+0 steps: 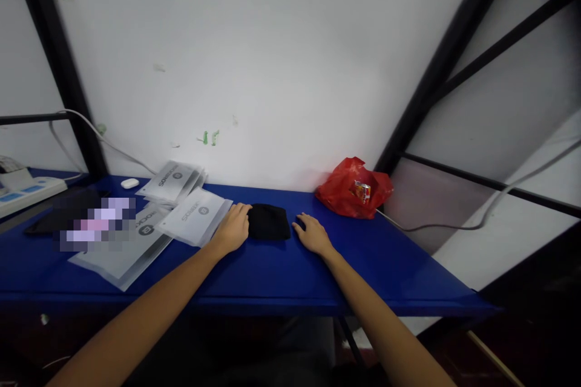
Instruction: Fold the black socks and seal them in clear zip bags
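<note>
A small folded black cloth [269,221] lies on the blue table [281,272] near the wall. My left hand [233,227] rests at the cloth's left edge, fingers stretched flat and touching it. My right hand [312,233] lies flat on the table just right of the cloth, fingers spread, close to its right edge. Neither hand holds anything.
Grey printed plastic bags [193,216] lie in stacks to the left, with more bags [170,182] behind. A red plastic bag [353,192] sits at the back right. A white earbud case [129,183], a power strip [25,190], cables and black shelf posts surround the table.
</note>
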Motion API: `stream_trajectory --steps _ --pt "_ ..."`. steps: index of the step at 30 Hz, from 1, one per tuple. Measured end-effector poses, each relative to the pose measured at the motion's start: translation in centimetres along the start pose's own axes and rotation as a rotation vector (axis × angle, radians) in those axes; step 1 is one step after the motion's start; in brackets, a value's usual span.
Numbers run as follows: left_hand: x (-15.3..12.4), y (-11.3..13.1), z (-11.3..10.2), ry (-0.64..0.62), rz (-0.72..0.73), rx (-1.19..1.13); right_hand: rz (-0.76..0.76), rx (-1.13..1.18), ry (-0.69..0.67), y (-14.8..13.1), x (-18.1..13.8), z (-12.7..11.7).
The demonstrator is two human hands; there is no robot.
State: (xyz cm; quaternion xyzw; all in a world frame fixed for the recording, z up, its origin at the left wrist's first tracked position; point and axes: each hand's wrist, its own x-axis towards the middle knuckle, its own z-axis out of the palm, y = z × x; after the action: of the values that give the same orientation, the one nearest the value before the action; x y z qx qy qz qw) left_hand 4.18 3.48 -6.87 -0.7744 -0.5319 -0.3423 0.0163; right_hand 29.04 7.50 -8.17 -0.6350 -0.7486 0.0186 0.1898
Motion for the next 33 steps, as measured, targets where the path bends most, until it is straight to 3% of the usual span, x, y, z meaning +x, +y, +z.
stream_trajectory --steps 4,8,13,19,25,28,30,33 --pt "0.0 2.6 -0.8 -0.052 0.105 0.076 0.0 -0.002 0.006 0.0 -0.1 0.0" --pt "-0.2 5.8 -0.1 -0.124 0.228 0.118 0.002 -0.002 0.019 -0.1 -0.1 0.0" --pt "0.4 8.9 2.0 -0.163 0.102 0.222 0.0 0.002 0.0 0.0 0.0 0.0" --pt "2.1 9.5 2.2 -0.307 -0.002 0.264 0.016 0.029 -0.016 -0.1 -0.2 -0.1" --pt "1.5 9.2 -0.6 -0.369 -0.02 0.151 0.019 0.06 -0.005 0.0 -0.1 -0.1" --pt "1.7 8.1 -3.2 -0.296 -0.174 -0.014 0.013 0.072 -0.006 0.1 -0.1 -0.2" --pt "2.1 6.6 -5.2 -0.153 -0.301 -0.079 0.013 0.08 -0.005 0.1 -0.1 -0.1" --pt "1.9 4.2 -7.2 0.05 -0.46 0.07 0.02 0.1 0.004 0.2 0.0 0.0"
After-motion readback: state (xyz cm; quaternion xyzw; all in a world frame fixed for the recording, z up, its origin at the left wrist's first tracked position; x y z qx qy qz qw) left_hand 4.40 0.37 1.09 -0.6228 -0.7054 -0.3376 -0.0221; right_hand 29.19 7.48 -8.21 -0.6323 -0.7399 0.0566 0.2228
